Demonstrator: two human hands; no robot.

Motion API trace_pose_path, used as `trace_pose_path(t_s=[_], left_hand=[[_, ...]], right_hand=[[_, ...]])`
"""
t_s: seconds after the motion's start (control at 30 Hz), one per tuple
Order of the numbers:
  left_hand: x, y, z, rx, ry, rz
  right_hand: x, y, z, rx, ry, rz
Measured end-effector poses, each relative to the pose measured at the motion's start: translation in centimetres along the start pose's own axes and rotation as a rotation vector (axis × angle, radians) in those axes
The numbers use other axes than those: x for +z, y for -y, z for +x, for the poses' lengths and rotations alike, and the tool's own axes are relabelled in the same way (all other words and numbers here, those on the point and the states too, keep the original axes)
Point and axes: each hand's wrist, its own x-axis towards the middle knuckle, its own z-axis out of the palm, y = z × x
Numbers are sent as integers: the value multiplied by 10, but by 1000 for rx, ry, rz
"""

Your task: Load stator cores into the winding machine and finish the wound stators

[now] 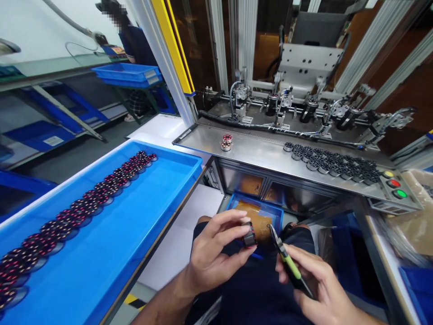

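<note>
My left hand (pixel 219 248) pinches a small dark motor stator (pixel 249 235) on edge between thumb and fingers, above my lap. Some red shows along its rim. My right hand (pixel 314 280) is closed around a pair of cutting pliers (pixel 291 264) with green and black handles. The pliers' tip points up and left, just right of the stator and apart from it. On the metal ledge ahead, two wound stators (pixel 226 143) with red and copper colours sit close together. Rows of similar red and black stators (pixel 91 203) lie in the blue tray (pixel 135 239) at my left.
Many black ring parts (pixel 333 162) stand on the metal ledge (pixel 257 151) at right, beside a button box (pixel 395 185). Behind is a machine with several clamping fixtures (pixel 307 108). A blue bin (pixel 277 212) stands below the ledge. Another person (pixel 135 40) is at the back left.
</note>
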Motion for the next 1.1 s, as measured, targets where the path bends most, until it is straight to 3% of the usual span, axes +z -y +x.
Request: trace_pose_path(t_s=[0.2,0.53,0.77,1.1], left_hand=[[1,-6,7,97,9,219],[1,-6,7,137,-39,88],[1,-9,8,92,-36,56],[1,-10,8,70,-32,61]], right_hand=[[-5,13,-7,31,132,157],[-2,6,-3,3,201,81],[-2,14,5,-85,171,59],[0,13,6,-85,162,71]])
